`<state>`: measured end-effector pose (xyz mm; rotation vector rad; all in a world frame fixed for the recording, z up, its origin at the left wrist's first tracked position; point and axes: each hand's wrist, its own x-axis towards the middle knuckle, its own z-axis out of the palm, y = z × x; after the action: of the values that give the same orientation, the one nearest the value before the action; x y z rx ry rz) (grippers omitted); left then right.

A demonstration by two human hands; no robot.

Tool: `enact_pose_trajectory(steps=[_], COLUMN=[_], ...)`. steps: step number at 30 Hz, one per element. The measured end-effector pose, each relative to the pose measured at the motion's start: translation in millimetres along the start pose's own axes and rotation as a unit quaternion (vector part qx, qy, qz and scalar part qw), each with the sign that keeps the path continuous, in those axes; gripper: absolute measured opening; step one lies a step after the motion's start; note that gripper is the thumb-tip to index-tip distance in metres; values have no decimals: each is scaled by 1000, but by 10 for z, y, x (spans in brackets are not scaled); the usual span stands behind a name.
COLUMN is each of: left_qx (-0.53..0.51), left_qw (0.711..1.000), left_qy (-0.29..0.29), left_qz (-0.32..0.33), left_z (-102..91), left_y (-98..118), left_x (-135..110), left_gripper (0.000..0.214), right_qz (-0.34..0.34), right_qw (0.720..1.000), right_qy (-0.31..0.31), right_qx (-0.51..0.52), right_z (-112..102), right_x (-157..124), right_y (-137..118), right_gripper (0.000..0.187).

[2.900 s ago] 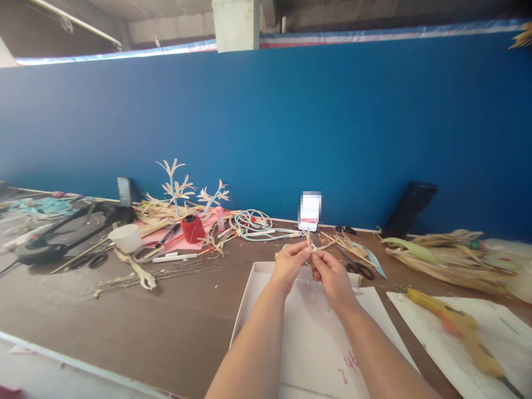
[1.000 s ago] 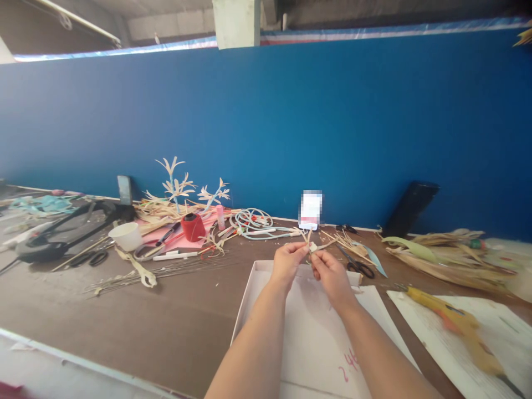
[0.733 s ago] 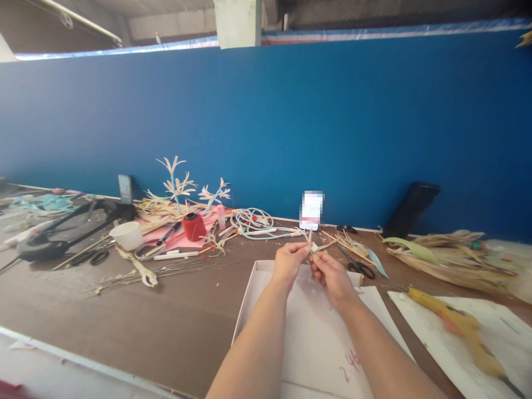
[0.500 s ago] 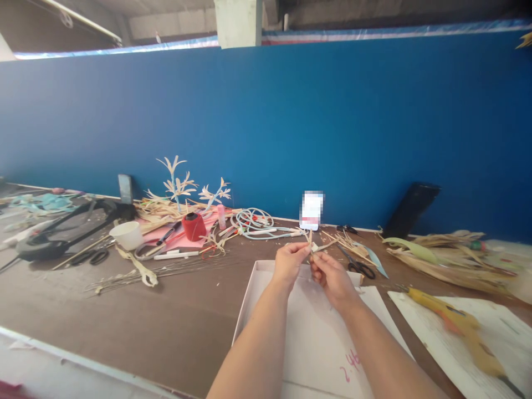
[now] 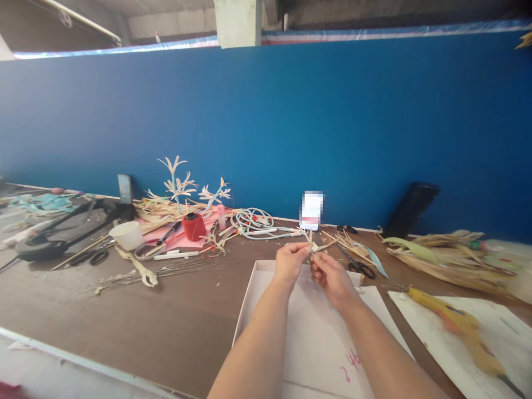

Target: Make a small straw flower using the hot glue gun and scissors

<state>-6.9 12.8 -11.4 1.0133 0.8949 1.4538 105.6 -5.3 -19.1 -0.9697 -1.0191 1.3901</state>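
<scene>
My left hand (image 5: 291, 260) pinches a small piece made of pale, dried-husk-like strips (image 5: 315, 246), thumb and fingers pressed together. Close beside it, my right hand (image 5: 332, 275) is closed on the lower side of the same piece. A few narrow strips stick out above and to the right of the fingertips; the rest is hidden by my fingers. Both hands are held over the far end of a shallow white cardboard box lid (image 5: 310, 338) with pink handwriting. Just beyond the hands a lit phone (image 5: 311, 211) leans against the blue wall.
Black-handled scissors (image 5: 362, 269) and dried husks (image 5: 449, 263) lie to the right, with a yellow glue gun (image 5: 461, 327) on paper. Leftward are a red thread spool (image 5: 193, 226), a white cup (image 5: 127, 235), thin wires (image 5: 166, 272) and pale husk flowers (image 5: 177, 185). A blue wall (image 5: 266, 122) closes the back.
</scene>
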Motion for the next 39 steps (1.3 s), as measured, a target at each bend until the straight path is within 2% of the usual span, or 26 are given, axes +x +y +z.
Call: enact_pose_trajectory(steps=[6,11,14,17,20,22,26,28,30,32,34,37,39], left_qx=[12,-4,-18,-20,-5,11,34,36,36,43,49,57,61], left_qw=[1000,999,998,996,997,997,997,997,996,996,996,996,996], left_qy=[11,31,57,80,73,68,71,71,73,73,70,65,66], left_qz=[-1,-16,-19,-23,-25,-23,-25,-23,-24,-22,-16,-8,-8], left_z=[15,7,-31,-63,-74,-75,-77,-79,-83,-86,-85,-80,-77], left_y=[-3,43,46,22,-14,-34,-51,-52,-51,-51,-50,-48,-49], left_x=[3,4,30,60,73,74,76,79,83,84,81,78,80], left_gripper=[25,25,29,32,33,33,33,32,32,31,30,29,29], right_qz=[-7,-24,-38,-93,-150,-173,-163,-118,-57,-8,4,2,17], right_qw=[1000,999,994,978,956,947,954,970,966,924,862,781,744], right_qy=[1,29,83,174,250,269,250,207,153,110,83,64,56], right_qx=[13,-35,-53,-63,-32,8,16,-57,-199,-365,-501,-622,-665], right_z=[-27,-37,-32,-50,-83,-100,-140,-189,-267,-370,-483,-629,-683], right_x=[11,13,14,27,35,21,-69,-133,-191,-230,-247,-258,-280], right_y=[30,32,-5,-71,-185,-292,-530,-627,-691,-718,-714,-676,-650], right_gripper=[22,27,41,49,44,38,33,31,26,23,19,16,16])
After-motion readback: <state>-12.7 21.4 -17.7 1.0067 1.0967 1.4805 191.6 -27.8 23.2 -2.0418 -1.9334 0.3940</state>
